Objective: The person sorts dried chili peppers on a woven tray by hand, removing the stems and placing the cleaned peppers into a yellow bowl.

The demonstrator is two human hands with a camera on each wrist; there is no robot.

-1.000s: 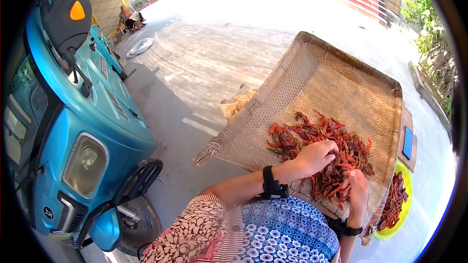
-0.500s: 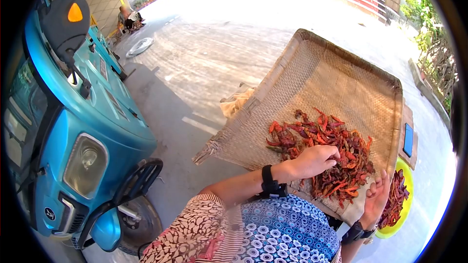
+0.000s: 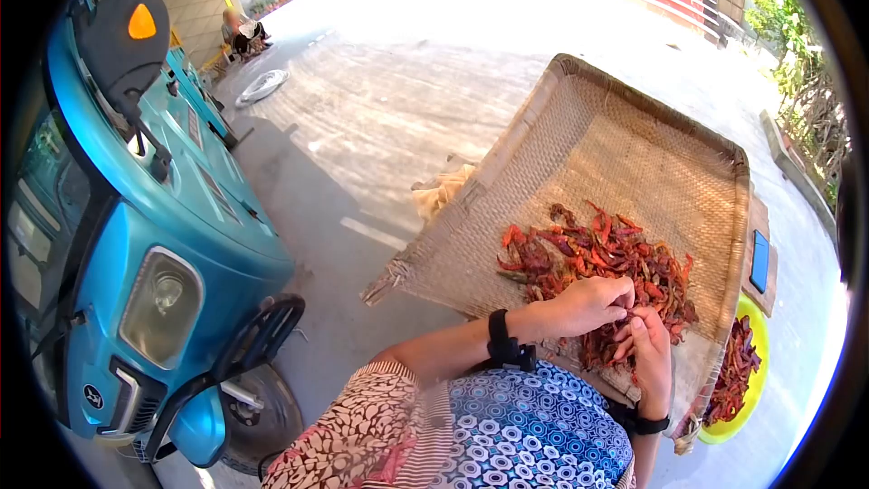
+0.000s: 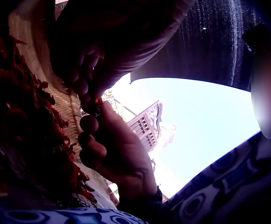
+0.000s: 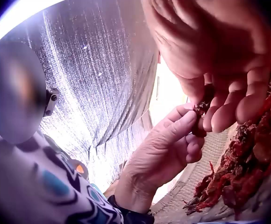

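Observation:
Over the near side of a woven tray [image 3: 665, 140], my two hands meet fingertip to fingertip. Between them is a small, dark red dried chili [image 5: 202, 107]. My left hand [image 3: 590, 304] pinches one side of it, seen in the right wrist view with the thumb pressed on the finger. My right hand [image 3: 652, 349] holds the other side with thumb and fingers, as the left wrist view shows from below. A heap of wrinkled red dried chilies [image 3: 602, 240] lies just beneath and beyond both hands.
A yellow basin [image 3: 757, 389] with more chilies stands right of the tray. Above it, a blue-screened phone [image 3: 759, 261] lies on a board [image 3: 765, 217]. A turquoise vehicle [image 3: 208, 208] fills the left side. A person [image 3: 243, 36] sits far back.
My right hand left the heap, swung right toward the yellow basin with its fingers spread, then came back to the left hand. My left hand stayed almost in place over the heap.

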